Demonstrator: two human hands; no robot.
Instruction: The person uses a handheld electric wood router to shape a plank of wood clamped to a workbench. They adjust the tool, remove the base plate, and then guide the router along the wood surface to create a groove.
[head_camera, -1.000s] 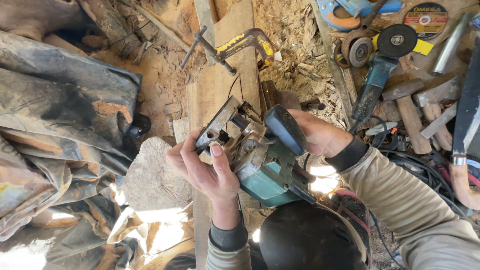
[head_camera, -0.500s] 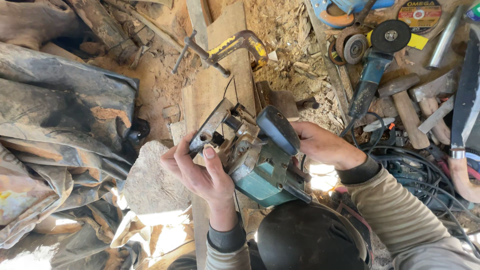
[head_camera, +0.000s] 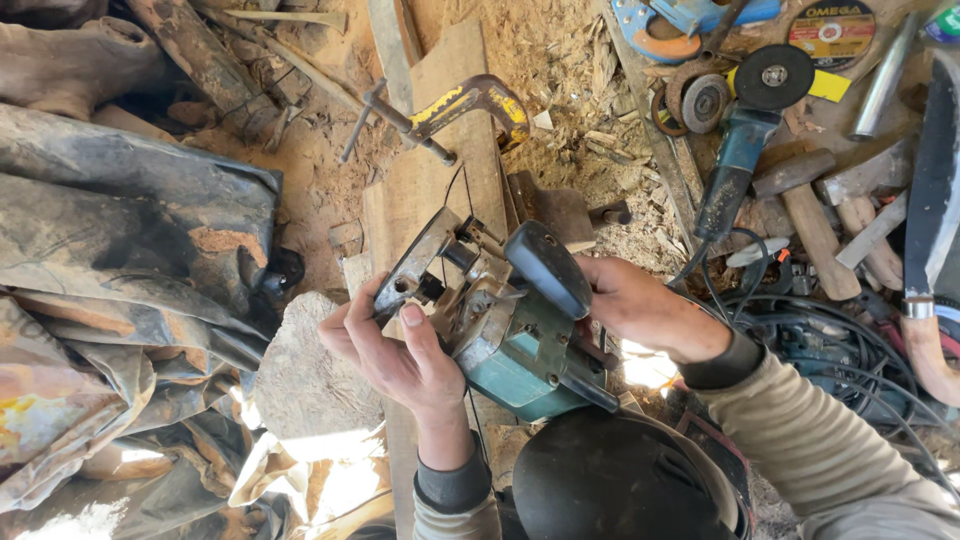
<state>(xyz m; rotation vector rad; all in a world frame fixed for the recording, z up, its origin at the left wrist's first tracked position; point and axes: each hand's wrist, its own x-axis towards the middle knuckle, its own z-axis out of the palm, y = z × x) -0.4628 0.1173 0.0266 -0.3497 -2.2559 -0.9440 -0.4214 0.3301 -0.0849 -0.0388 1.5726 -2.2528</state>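
- Step in hand, as I judge it: setting up the teal circular saw (head_camera: 510, 325) over the wooden plank (head_camera: 440, 190); cutting not begun.
- My right hand (head_camera: 640, 305) wraps the dark handle; my left hand (head_camera: 395, 350) pinches the metal base plate, thumb on top.
- Next calls for seating the plate flat; blade hidden, probably clear of the wood.
- Against a second ago: saw tipped a little further left, my left fingers lower on the plate; yellow clamp (head_camera: 450, 110) unmoved.

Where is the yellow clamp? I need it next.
In the head view, the yellow clamp grips the wooden plank at top centre, beyond the teal power saw.
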